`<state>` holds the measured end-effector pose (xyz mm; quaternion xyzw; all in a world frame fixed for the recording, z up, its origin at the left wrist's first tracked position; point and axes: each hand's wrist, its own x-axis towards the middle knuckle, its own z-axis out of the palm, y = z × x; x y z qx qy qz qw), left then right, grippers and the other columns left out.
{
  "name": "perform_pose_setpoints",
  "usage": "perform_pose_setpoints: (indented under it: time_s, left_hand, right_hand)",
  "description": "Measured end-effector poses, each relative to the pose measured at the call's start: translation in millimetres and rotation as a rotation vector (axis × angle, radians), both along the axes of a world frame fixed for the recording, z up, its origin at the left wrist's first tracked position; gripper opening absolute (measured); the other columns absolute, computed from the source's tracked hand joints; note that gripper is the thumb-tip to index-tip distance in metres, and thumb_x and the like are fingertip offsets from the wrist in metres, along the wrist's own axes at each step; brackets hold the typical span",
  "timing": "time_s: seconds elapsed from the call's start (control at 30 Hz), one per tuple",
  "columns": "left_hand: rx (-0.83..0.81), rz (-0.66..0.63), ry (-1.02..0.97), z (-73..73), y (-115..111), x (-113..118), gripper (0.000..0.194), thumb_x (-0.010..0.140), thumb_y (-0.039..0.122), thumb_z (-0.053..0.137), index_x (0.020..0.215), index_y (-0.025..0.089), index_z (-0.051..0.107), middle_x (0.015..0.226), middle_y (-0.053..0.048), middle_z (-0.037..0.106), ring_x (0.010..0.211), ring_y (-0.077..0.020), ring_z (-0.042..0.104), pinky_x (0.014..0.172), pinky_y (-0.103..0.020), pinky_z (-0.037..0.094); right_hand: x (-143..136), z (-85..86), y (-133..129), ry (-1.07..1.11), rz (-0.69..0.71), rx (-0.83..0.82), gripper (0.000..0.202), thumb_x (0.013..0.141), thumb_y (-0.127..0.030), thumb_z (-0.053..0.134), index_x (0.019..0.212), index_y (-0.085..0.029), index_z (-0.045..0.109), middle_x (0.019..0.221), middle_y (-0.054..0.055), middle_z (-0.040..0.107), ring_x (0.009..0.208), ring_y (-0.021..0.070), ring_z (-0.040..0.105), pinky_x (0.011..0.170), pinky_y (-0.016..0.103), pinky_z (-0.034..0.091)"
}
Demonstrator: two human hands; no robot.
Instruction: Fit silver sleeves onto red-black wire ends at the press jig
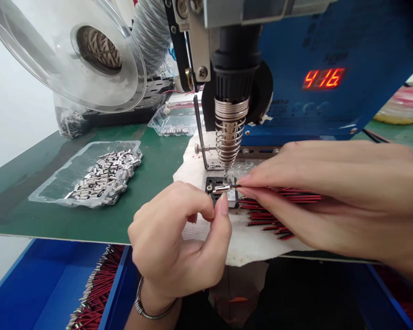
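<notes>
Under the coil-wrapped tip of the soldering machine (230,133), a small silver cylinder (221,188) lies across the black fixture (231,200). My right hand (333,192) pinches a thin dark wire (236,185) between thumb and forefinger, and the wire meets the cylinder's right end. My left hand (184,233) is just below and left of the fixture, thumb and forefinger brought together near the cylinder; whatever may be between those fingertips is too small to make out. A bundle of red and black wires (261,215) lies beneath my right hand.
A clear tray (48,195) of silver cylinders sits at left, another clear tray (158,120) behind. A transparent fume hood (58,59) hangs upper left. The blue machine body (282,110) stands behind my hands. A blue bin (37,279) with wired pieces is below the table edge.
</notes>
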<state>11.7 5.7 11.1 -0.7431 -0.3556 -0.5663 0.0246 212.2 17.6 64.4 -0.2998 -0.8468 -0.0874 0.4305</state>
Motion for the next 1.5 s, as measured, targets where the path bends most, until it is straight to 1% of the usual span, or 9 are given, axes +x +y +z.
perform_pose_setpoints:
  time_s: [0.13, 0.47, 0.63, 0.7, 0.83, 1.0, 1.2, 1.4, 1.5]
  left_hand:
    - [-0.009, 0.053, 0.016, -0.5, -0.2, 0.5, 0.029, 0.096, 0.015, 0.075, 0.082, 0.025, 0.052, 0.065, 0.005, 0.055, 0.059, -0.0117, 0.056, 0.055, -0.033, 0.044]
    - [-0.005, 0.059, 0.018, -1.1, -0.2, -0.3, 0.029, 0.095, 0.016, 0.076, 0.082, 0.025, 0.052, 0.065, 0.006, 0.055, 0.059, -0.0113, 0.056, 0.055, -0.032, 0.043]
    - [-0.014, 0.054, 0.001, -1.7, -0.4, 0.1, 0.029, 0.094, 0.015, 0.076, 0.082, 0.025, 0.052, 0.065, 0.006, 0.055, 0.059, -0.0111, 0.056, 0.056, -0.032, 0.044]
    - [-0.013, 0.064, -0.005, -2.3, -0.7, -0.1, 0.029, 0.094, 0.016, 0.077, 0.081, 0.025, 0.053, 0.065, 0.006, 0.055, 0.058, -0.0116, 0.056, 0.056, -0.032, 0.044]
    - [-0.019, 0.078, -0.002, -3.0, -0.9, -0.4, 0.029, 0.094, 0.018, 0.077, 0.082, 0.026, 0.053, 0.066, 0.006, 0.056, 0.058, -0.0120, 0.056, 0.055, -0.033, 0.045]
    - [-0.014, 0.084, 0.003, -2.8, -0.9, -0.2, 0.029, 0.095, 0.018, 0.077, 0.082, 0.026, 0.053, 0.066, 0.006, 0.056, 0.058, -0.0121, 0.056, 0.056, -0.033, 0.045]
    - [-0.012, 0.083, 0.003, -3.4, -0.8, -0.5, 0.028, 0.095, 0.018, 0.076, 0.082, 0.026, 0.053, 0.066, 0.005, 0.057, 0.058, -0.0119, 0.056, 0.056, -0.033, 0.046]
    - [-0.015, 0.080, 0.000, -2.9, -1.4, -0.4, 0.028, 0.095, 0.017, 0.077, 0.081, 0.026, 0.053, 0.065, 0.006, 0.057, 0.058, -0.0122, 0.057, 0.056, -0.032, 0.045]
    - [-0.007, 0.084, 0.003, -2.5, -1.4, -0.4, 0.028, 0.094, 0.017, 0.077, 0.081, 0.026, 0.054, 0.065, 0.006, 0.057, 0.058, -0.0124, 0.057, 0.055, -0.033, 0.046]
  right_hand:
    - [-2.5, 0.4, -0.8, 0.034, -0.021, 0.006, 0.023, 0.093, -0.008, 0.075, 0.086, -0.030, 0.074, 0.075, -0.010, 0.081, 0.065, 0.0132, 0.077, 0.063, 0.024, 0.061]
    - [-2.8, 1.0, -1.1, 0.034, -0.014, 0.015, 0.025, 0.093, -0.005, 0.074, 0.084, -0.029, 0.072, 0.075, -0.010, 0.080, 0.065, 0.0123, 0.074, 0.064, 0.025, 0.060]
    - [-0.6, -2.2, 2.3, 0.050, -0.003, 0.045, 0.021, 0.092, -0.005, 0.077, 0.086, -0.025, 0.075, 0.079, -0.008, 0.083, 0.069, 0.0107, 0.075, 0.066, 0.022, 0.058]
    - [0.2, -4.4, 3.4, 0.046, 0.002, 0.040, 0.018, 0.094, -0.006, 0.076, 0.088, -0.024, 0.078, 0.082, -0.006, 0.083, 0.071, 0.0110, 0.075, 0.069, 0.023, 0.060]
    - [1.4, -7.4, 1.9, 0.026, -0.004, 0.029, 0.020, 0.097, -0.006, 0.073, 0.093, -0.025, 0.077, 0.087, -0.005, 0.084, 0.077, 0.0126, 0.076, 0.075, 0.026, 0.062]
    - [2.1, -8.0, 1.1, 0.010, -0.001, 0.012, 0.020, 0.099, -0.007, 0.072, 0.093, -0.026, 0.076, 0.087, -0.006, 0.083, 0.077, 0.0121, 0.075, 0.074, 0.026, 0.061]
    - [1.7, -9.4, 1.6, 0.021, -0.008, -0.022, 0.022, 0.099, -0.006, 0.071, 0.092, -0.026, 0.075, 0.087, -0.006, 0.083, 0.080, 0.0140, 0.076, 0.075, 0.027, 0.060]
    - [4.5, -11.4, 6.5, -0.003, 0.032, -0.047, 0.018, 0.098, -0.008, 0.073, 0.092, -0.024, 0.075, 0.085, -0.005, 0.082, 0.081, 0.0127, 0.076, 0.076, 0.024, 0.058]
    - [6.1, -12.9, 10.1, -0.045, 0.049, -0.080, 0.014, 0.098, -0.011, 0.073, 0.093, -0.024, 0.077, 0.085, -0.004, 0.082, 0.079, 0.0145, 0.076, 0.074, 0.026, 0.058]
